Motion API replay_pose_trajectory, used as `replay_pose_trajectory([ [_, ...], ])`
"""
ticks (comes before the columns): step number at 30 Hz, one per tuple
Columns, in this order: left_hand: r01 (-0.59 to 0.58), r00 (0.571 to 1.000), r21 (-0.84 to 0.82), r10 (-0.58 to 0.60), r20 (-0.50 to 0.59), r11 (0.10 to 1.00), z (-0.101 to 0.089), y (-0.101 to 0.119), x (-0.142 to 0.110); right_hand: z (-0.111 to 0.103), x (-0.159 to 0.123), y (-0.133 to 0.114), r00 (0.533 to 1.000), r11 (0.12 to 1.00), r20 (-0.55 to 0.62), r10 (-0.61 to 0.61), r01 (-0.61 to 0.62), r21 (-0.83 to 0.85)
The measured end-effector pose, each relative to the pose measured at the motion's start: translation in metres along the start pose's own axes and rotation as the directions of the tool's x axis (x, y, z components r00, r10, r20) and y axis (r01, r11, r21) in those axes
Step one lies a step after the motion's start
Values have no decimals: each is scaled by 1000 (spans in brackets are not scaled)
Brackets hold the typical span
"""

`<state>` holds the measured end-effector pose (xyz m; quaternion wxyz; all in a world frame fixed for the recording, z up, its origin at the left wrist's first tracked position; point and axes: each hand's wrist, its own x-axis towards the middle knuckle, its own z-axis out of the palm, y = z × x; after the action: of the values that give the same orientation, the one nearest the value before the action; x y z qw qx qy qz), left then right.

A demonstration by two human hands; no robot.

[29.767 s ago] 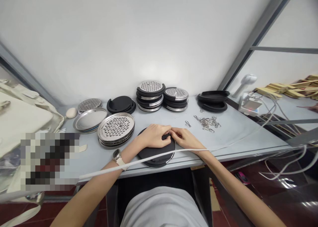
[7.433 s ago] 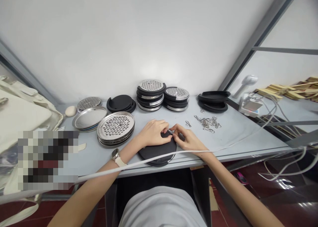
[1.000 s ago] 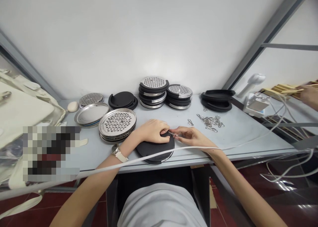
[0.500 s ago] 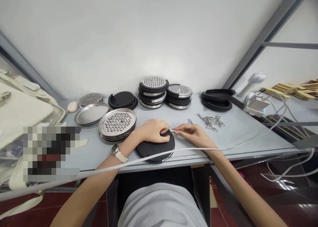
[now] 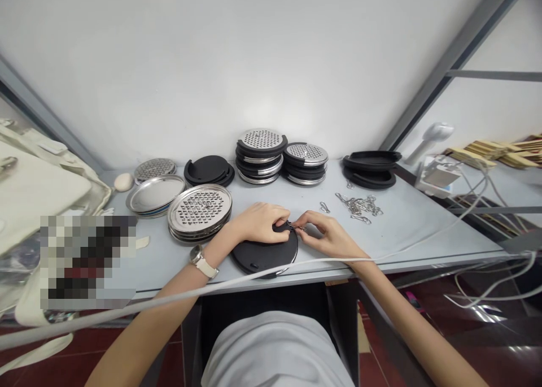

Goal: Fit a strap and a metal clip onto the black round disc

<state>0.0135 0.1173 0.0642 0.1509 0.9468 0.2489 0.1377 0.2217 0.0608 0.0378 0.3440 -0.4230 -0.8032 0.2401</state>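
Observation:
A round black plastic disc with a metal rim (image 5: 265, 257) lies at the table's front edge, in front of me. My left hand (image 5: 262, 222) is closed over its upper edge, thumb and fingers gripping a black part there. At that same edge my right hand (image 5: 324, 234) pinches a small metal clip (image 5: 298, 227), which touches the disc or comes very close to it. A loose clip (image 5: 324, 207) lies just beyond my right fingers, and farther right is a pile of similar metal clips (image 5: 359, 205).
Left of the disc stands a stack of round metal graters (image 5: 203, 208), with shiny round plates (image 5: 156, 194) behind. Stacks of graters in black holders (image 5: 262, 141) line the wall. Black holders (image 5: 370, 162) sit at back right. A white cable (image 5: 330, 260) crosses before my arms.
My right hand has turned slightly and its fingers have moved closer to the disc's edge with the clip. The loose clip beyond it now shows fully. My left hand keeps its grip.

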Motion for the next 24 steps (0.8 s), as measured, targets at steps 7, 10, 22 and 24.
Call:
replay_pose_trajectory([
  [7, -6, 1000, 0, 6, -8, 1000, 0, 0, 0, 0, 0, 2, 1000, 1000, -7, -5, 5, 15],
  [10, -17, 1000, 7, 17, -6, 1000, 0, -1, 0, 0, 0, 4, 1000, 999, -9, 4, -3, 38],
  [22, -17, 1000, 29, 17, 3, 999, 0, -1, 0, 0, 1, 2, 997, 995, -2, 73, -73, 74],
  [24, -11, 1000, 28, 11, 10, 1000, -1, -1, 0, 0, 2, 0, 997, 995, -8, 83, -83, 60],
])
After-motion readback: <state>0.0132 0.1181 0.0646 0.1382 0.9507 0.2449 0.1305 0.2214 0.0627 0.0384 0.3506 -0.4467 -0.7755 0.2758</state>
